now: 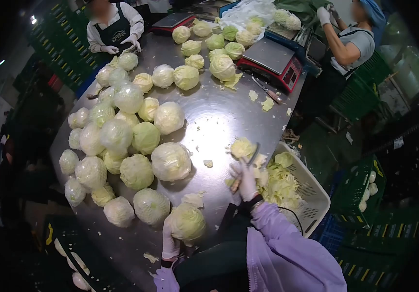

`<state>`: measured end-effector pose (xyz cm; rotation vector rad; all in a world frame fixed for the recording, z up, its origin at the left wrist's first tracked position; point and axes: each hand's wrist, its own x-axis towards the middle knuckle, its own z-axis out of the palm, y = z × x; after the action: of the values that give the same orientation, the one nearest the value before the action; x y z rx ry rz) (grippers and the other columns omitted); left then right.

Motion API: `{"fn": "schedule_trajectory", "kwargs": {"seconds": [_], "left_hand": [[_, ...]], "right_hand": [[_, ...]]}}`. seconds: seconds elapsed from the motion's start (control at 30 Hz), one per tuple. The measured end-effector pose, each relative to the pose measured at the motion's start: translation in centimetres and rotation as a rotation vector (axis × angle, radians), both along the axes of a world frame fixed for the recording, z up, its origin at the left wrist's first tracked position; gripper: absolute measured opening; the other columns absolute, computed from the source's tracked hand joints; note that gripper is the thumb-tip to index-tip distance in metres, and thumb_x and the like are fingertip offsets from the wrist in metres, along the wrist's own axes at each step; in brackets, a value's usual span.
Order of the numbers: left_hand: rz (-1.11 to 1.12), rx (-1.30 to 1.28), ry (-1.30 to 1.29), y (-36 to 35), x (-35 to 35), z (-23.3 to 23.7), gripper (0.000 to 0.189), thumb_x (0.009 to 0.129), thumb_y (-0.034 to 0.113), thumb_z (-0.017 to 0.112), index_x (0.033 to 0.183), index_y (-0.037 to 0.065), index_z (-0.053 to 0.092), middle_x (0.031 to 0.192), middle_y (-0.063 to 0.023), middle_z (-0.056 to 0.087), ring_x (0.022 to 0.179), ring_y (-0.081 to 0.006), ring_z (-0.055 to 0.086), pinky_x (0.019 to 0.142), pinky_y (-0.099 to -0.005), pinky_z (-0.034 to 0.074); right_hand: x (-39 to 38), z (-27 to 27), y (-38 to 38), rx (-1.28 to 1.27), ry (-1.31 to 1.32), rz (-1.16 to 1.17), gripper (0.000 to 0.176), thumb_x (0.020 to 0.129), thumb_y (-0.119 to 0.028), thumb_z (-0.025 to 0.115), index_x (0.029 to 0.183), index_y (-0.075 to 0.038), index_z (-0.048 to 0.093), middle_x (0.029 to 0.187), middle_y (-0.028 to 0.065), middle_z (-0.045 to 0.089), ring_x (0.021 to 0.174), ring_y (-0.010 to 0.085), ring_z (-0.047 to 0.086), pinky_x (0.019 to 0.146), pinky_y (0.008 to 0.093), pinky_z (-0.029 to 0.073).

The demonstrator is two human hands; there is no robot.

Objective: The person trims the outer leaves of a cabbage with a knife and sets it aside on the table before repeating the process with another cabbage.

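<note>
My left hand (170, 242), in a white glove, is cupped around the side of a pale green cabbage (188, 223) at the table's near edge. A loose leaf (194, 199) lies against the top of that cabbage. My right hand (245, 181), also gloved, grips a knife (237, 184) by its wooden handle, and its curved blade points away from me. Trimmed cabbage leaves (280, 187) lie just right of this hand, heaped in a white plastic basket (311, 194). Another pale leaf piece (242, 147) is beside the blade.
Several cabbages, many in plastic wrap (116, 135), crowd the left of the metal table (214, 126). A red scale (270, 58) and a second knife (268, 90) are at the far right. Two people (114, 29) work across the table. Green crates (360, 194) stand around it.
</note>
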<state>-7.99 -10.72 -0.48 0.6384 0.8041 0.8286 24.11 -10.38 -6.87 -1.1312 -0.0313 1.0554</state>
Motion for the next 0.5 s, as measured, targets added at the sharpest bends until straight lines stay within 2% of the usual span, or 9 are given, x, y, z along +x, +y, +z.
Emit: {"fn": "schedule_trajectory", "kwargs": {"seconds": [0.07,0.1,0.17,0.23,0.33,0.37,0.4,0.43,0.5], "left_hand": [[-0.044,0.078,0.072,0.7,0.3,0.1,0.082,0.087,0.059,0.055,0.141,-0.001,0.037,0.139,-0.0156,0.047,0.128,-0.028,0.047,0.109,-0.0421,0.036],[-0.032,0.076,0.07,0.7,0.0,0.0,0.082,0.087,0.059,0.055,0.141,-0.001,0.037,0.139,-0.0156,0.047,0.128,-0.028,0.047,0.109,-0.0421,0.036],[-0.038,0.026,0.007,0.6,-0.4,-0.1,0.082,0.088,0.061,0.052,0.14,0.0,0.038,0.139,-0.0159,0.047,0.128,-0.0286,0.047,0.109,-0.0424,0.036],[-0.028,-0.005,-0.022,0.5,-1.2,-0.2,0.082,0.088,0.062,0.05,0.14,0.0,0.038,0.14,-0.0162,0.047,0.127,-0.0288,0.047,0.109,-0.0429,0.036],[0.003,-0.052,-0.017,-0.4,-2.5,-0.9,0.081,0.089,0.063,0.048,0.14,0.001,0.039,0.139,-0.0167,0.047,0.126,-0.0294,0.048,0.108,-0.0441,0.037],[0.036,-0.062,0.006,-0.8,-2.9,-1.2,0.08,0.089,0.063,0.047,0.139,0.001,0.04,0.139,-0.017,0.048,0.125,-0.0298,0.049,0.107,-0.0448,0.038],[0.037,-0.056,0.009,-1.1,-3.2,-1.4,0.08,0.089,0.063,0.047,0.139,0.001,0.04,0.139,-0.017,0.048,0.125,-0.0298,0.049,0.107,-0.0448,0.038],[0.052,-0.041,0.019,-1.3,-3.6,-1.5,0.079,0.089,0.063,0.046,0.139,0.001,0.041,0.138,-0.017,0.049,0.124,-0.0302,0.05,0.107,-0.0452,0.038],[0.071,-0.015,0.025,-1.4,-4.2,-1.4,0.078,0.09,0.062,0.045,0.139,0.001,0.041,0.136,-0.017,0.051,0.124,-0.0307,0.051,0.106,-0.0455,0.039]], "right_hand": [[4.2,0.2,-3.0,-0.01,-0.011,-0.103,0.057,0.092,-0.035,0.058,0.14,-0.016,0.035,0.113,0.0124,0.057,0.09,0.0193,0.059,0.047,0.0282,0.054],[5.8,0.3,-4.3,-0.101,-0.135,-0.233,0.055,0.092,-0.033,0.057,0.141,-0.019,0.035,0.111,0.0113,0.058,0.089,0.0177,0.058,0.046,0.0275,0.054],[6.2,2.0,-5.4,-0.138,-0.171,-0.354,0.047,0.094,-0.029,0.055,0.137,-0.016,0.038,0.108,0.0103,0.059,0.078,0.0168,0.059,0.058,0.028,0.055],[2.1,6.0,-4.4,0.012,-0.064,-0.14,0.045,0.098,-0.026,0.05,0.138,-0.011,0.036,0.104,0.0106,0.06,0.075,0.0174,0.06,0.065,0.0285,0.054],[-7.0,5.0,-2.0,0.017,0.222,0.298,0.05,0.096,-0.032,0.051,0.137,-0.01,0.033,0.101,0.011,0.061,0.079,0.0174,0.061,0.041,0.0233,0.045],[-9.6,3.9,-1.5,0.025,0.292,0.52,0.042,0.098,-0.028,0.049,0.133,-0.008,0.036,0.098,0.0096,0.061,0.078,0.0165,0.06,0.047,0.0244,0.048],[-13.6,0.3,-0.2,0.166,0.588,0.46,0.034,0.1,-0.021,0.046,0.131,-0.008,0.04,0.095,0.0086,0.06,0.076,0.0167,0.059,0.06,0.0272,0.052],[-15.2,-1.1,0.4,0.172,0.589,0.463,0.034,0.1,-0.021,0.046,0.131,-0.008,0.04,0.095,0.0086,0.06,0.076,0.0167,0.059,0.06,0.0272,0.052],[-16.6,-2.0,2.0,0.201,0.582,0.396,0.03,0.1,-0.016,0.043,0.128,-0.005,0.043,0.105,0.0108,0.059,0.082,0.0167,0.059,0.073,0.0309,0.053]]}}
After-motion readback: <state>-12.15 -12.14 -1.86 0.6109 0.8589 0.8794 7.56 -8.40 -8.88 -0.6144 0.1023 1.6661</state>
